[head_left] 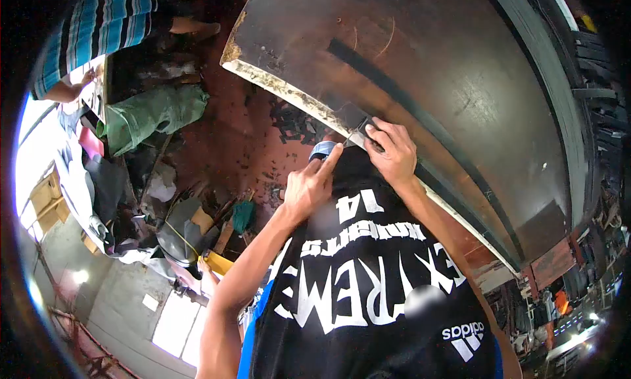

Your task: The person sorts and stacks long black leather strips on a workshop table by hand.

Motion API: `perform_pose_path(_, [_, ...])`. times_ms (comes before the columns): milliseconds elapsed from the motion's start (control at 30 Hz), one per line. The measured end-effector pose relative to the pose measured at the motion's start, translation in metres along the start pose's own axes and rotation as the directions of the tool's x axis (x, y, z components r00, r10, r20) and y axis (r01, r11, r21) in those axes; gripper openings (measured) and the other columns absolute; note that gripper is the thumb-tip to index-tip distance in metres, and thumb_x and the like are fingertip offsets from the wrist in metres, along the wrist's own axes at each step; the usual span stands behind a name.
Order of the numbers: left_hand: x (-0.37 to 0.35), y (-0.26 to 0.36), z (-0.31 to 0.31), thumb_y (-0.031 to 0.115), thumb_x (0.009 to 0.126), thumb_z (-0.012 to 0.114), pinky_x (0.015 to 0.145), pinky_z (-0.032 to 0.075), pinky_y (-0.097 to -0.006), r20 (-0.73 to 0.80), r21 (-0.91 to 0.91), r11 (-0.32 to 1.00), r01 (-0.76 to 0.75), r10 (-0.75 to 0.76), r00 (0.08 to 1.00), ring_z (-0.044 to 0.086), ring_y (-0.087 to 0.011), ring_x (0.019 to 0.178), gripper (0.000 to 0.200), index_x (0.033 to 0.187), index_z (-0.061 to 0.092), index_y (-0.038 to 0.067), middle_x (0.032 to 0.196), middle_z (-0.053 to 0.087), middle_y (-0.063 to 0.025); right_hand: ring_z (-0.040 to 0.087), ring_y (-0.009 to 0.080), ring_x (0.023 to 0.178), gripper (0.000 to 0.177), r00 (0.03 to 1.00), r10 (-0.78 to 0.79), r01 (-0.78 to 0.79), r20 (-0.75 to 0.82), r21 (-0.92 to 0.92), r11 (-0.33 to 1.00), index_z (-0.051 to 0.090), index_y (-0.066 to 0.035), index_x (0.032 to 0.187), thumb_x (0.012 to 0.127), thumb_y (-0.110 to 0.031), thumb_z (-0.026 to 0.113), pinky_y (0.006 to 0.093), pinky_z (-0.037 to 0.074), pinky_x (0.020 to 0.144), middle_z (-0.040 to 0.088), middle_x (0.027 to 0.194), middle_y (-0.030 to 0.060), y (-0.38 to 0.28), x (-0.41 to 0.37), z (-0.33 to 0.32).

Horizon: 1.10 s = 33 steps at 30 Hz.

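Observation:
A wide dark brown board [460, 90] lies in front of me, with a long black strip [420, 109] running slantwise across it. My right hand [392, 154] is at the board's near edge, its fingers pinched on a small metal tool [358, 132] at the strip's near end. My left hand [310, 185] is just beside it, index finger stretched toward the same spot and the other fingers curled. A small blue-grey object [322, 149] shows at that fingertip; I cannot tell whether the hand holds it. My black printed shirt [368, 293] fills the lower view.
Black scraps [292, 122] litter the red floor below the board's worn edge. A green sack [154, 113], cloth and clutter lie at the left. Another person in a striped shirt [98, 24] stands at the top left. Stacked dark goods line the right side [595, 70].

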State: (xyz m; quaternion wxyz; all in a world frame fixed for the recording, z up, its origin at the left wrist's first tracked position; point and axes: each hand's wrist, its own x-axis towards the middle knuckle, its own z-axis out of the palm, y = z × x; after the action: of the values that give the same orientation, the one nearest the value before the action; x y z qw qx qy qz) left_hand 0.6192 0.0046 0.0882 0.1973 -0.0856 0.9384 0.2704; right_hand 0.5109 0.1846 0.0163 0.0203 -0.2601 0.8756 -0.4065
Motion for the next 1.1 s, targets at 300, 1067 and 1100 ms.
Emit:
perform_pose_path(300, [0.008,0.026,-0.078,0.008,0.083,0.065,0.050,0.051,-0.0397,-0.094,0.266,0.960,-0.088,0.117,0.989,0.060,-0.0265,0.062,0.057,0.137,0.059,0.027,0.077,0.059,-0.0077,0.066,0.0247,0.089,0.030,0.999,-0.014,0.014,-0.029,-0.029,0.999,0.070,-0.010,0.097,0.069,-0.005,0.080,0.0348,0.055,0.075,0.070,0.106,0.0046,-0.001,-0.002,0.004])
perform_pose_path(1067, [0.021,0.047,-0.045,0.011,0.087,0.060,0.051,0.053,-0.0468,-0.037,0.052,0.998,0.024,-0.023,0.999,0.065,-0.0357,0.055,0.044,0.130,0.061,0.015,0.067,0.064,-0.0189,0.065,0.0260,0.092,0.034,1.000,-0.017,0.017,-0.012,-0.044,0.999,0.069,-0.009,0.099,0.068,-0.004,0.081,0.0364,0.055,0.076,0.068,0.107,0.0042,-0.004,-0.003,0.001])
perform_pose_path(1100, [0.023,0.050,-0.046,0.011,0.087,0.060,0.051,0.053,-0.0471,-0.007,0.063,0.997,0.036,-0.036,0.999,0.066,-0.0360,0.055,0.045,0.131,0.060,0.015,0.067,0.064,-0.0192,0.065,0.0260,0.092,0.034,1.000,-0.008,0.008,-0.012,-0.040,0.999,0.069,-0.009,0.099,0.068,-0.004,0.081,0.0364,0.055,0.076,0.068,0.107,0.0042,-0.004,-0.003,0.001])
